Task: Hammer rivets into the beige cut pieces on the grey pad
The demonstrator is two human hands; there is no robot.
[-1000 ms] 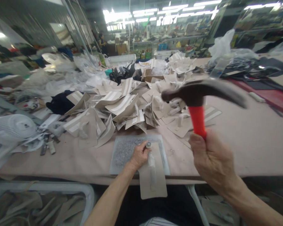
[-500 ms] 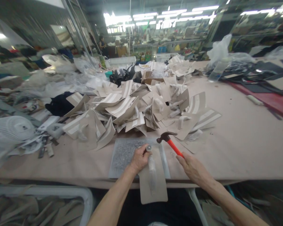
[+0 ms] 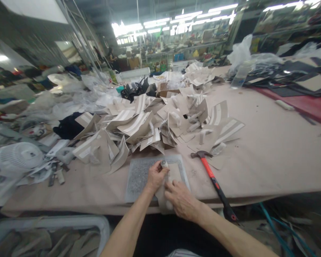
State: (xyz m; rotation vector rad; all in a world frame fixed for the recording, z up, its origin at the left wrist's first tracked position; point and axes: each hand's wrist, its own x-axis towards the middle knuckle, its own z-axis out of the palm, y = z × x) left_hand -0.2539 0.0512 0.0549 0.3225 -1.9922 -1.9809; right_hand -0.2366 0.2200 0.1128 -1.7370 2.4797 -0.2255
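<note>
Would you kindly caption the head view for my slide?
Both hands, left hand and right hand, press a beige piece; hammer lies alongside.

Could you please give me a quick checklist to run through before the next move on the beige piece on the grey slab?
1. Left hand holds the small metal punch upright: ok.
2. Right hand lies on the beige piece, free of the tool: ok.
3. Hammer is set down on the table, clear of both hands: ok.
4. Beige piece lies on the grey slab: ok.
5. Piece lies flat under the hands: cannot tell.
6. Hammer handle overhangs the table edge: not ok.
</note>
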